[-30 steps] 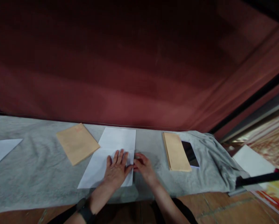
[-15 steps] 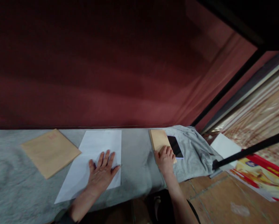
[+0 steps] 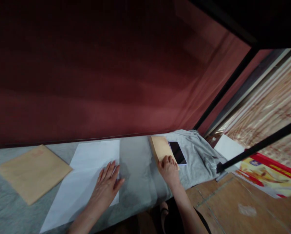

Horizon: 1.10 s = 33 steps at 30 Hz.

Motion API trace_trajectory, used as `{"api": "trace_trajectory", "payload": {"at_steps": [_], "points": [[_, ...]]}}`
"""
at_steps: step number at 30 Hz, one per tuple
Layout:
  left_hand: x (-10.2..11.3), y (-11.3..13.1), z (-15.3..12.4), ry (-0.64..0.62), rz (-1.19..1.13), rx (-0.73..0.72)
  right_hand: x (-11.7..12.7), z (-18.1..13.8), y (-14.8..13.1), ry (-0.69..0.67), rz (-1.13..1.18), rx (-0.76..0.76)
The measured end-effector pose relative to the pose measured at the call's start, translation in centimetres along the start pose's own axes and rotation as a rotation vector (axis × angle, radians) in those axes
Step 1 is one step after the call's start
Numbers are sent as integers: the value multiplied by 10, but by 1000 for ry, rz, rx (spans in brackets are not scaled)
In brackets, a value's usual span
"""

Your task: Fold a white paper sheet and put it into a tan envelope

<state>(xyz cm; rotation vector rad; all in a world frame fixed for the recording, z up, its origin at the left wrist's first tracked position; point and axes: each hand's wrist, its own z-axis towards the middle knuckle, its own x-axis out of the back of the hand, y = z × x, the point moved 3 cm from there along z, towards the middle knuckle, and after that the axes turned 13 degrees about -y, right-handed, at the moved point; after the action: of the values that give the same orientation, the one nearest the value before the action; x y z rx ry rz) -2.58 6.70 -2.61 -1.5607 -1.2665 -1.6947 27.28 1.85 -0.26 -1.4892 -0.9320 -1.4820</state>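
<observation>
"One brown envelope (image 3: 34, 174), left. Next?"
"One white sheet (image 3: 96, 154), meeting its corner."
"Left hand (image 3: 105, 185)?"
"Open, laid on the sheet's right side."
"Right hand (image 3: 170, 171)?"
"Fingers bent over a brown paper stack's (image 3: 161, 147) near end; grip, cannot tell."
"Then?"
"One phone (image 3: 177, 152), just right of the stack."

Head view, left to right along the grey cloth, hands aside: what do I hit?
Single brown envelope → white paper sheet → stack of brown envelopes → dark-screened phone.
</observation>
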Motion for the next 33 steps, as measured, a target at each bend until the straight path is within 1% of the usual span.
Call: {"api": "trace_trajectory", "payload": {"at_steps": [3, 5, 7, 9, 11, 13, 15, 17, 19, 20, 22, 24, 26, 27, 30, 31, 33], "points": [[3, 10, 5, 41, -209, -127, 16, 0, 3, -36, 56, 4], [5, 20, 7, 27, -377, -161, 30, -1, 2, 9, 81, 1], [6, 32, 8, -34, -599, -152, 42, -7, -6, 91, 109, 37], [4, 42, 8, -134, -890, -104, 46, -20, -25, 135, 153, 118], [-1, 52, 7, -248, -1186, -35, 38, -38, -55, 91, 217, 214], [-6, 59, 7, -327, -1395, 26, 22, -58, -88, 14, 282, 289], [-12, 60, 8, -311, -1504, 117, 4, -77, -119, -89, 303, 357], [-16, 58, 12, -227, -1551, 233, -9, -88, -137, -179, 326, 400], [-17, 55, 17, -158, -1563, 308, -10, -91, -141, -203, 369, 432], [-16, 54, 20, -148, -1567, 307, -7, -89, -137, -199, 405, 446], [-9, 55, 27, -159, -1583, 257, 2, -78, -124, -172, 497, 464], [-2, 57, 32, -230, -1603, 179, 7, -62, -107, -129, 587, 452], [1, 57, 37, -293, -1601, 149, 5, -47, -96, -80, 649, 453], [2, 57, 39, -289, -1590, 160, 0, -41, -93, -60, 662, 456], [-3, 53, 42, -154, -1545, 215, -18, -32, -94, -11, 602, 498], [-6, 52, 43, -113, -1515, 214, -23, -32, -96, 8, 559, 514], [-10, 52, 41, -76, -1419, 189, -31, -33, -98, 34, 472, 541]]}}
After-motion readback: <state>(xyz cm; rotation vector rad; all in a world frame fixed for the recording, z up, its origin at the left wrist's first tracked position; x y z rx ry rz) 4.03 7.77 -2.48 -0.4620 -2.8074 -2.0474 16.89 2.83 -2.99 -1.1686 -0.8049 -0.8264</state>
